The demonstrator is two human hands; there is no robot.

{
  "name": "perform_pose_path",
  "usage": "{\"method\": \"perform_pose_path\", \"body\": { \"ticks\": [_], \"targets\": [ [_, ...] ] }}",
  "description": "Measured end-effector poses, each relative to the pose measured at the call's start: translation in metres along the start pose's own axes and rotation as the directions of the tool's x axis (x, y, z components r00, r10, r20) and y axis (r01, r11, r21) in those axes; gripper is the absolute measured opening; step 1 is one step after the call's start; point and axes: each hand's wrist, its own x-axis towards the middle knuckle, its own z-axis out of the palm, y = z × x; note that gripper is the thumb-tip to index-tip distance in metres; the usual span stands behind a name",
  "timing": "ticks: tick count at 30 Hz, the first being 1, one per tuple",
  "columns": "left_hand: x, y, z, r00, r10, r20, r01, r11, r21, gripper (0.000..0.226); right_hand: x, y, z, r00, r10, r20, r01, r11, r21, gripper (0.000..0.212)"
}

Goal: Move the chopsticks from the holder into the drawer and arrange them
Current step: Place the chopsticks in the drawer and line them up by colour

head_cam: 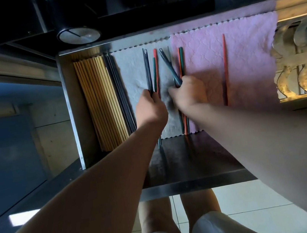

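Left hand (150,110) is holding dark chopsticks (147,71) flat in the drawer (71,109), over the grey cloth (131,69). Right hand (187,94) is gripping tilted blue chopsticks (170,67) beside red and green chopsticks (181,61). One red chopstick (225,64) is lying apart on the pink cloth (202,52).

Nothing to read here, folks: no words, numbers, brands or signs can be made out anywhere in this view. The chopsticks (225,64), the cloths (249,50) and the drawer (75,108) walls all show plain surfaces without lettering.
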Motion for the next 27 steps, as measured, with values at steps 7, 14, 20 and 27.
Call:
{"method": "perform_pose_path", "body": {
  "ticks": [7, 14, 20, 27],
  "targets": [
    [-0.004, 0.008, 0.011, 0.999, -0.031, 0.016, 0.030, 0.999, 0.022, 0.023, -0.005, 0.011, -0.033, 0.998, 0.058, 0.005, -0.058, 0.988, 0.140, 0.024],
    [-0.005, 0.017, 0.029, 0.995, -0.009, 0.099, 0.011, 1.000, -0.026, 0.006, 0.012, 0.037, -0.047, 0.986, 0.142, -0.084, -0.117, 0.961, 0.249, 0.021],
    [-0.004, 0.021, 0.049, 0.994, 0.080, 0.074, -0.093, 0.979, 0.184, 0.009, 0.020, 0.062, -0.066, 0.980, 0.178, -0.083, -0.159, 0.967, 0.200, 0.035],
    [-0.006, 0.033, 0.058, 0.991, 0.098, 0.089, -0.129, 0.870, 0.476, 0.021, 0.026, 0.080, -0.080, 0.965, 0.174, -0.196, -0.145, 0.977, 0.156, 0.035]
  ]
}}
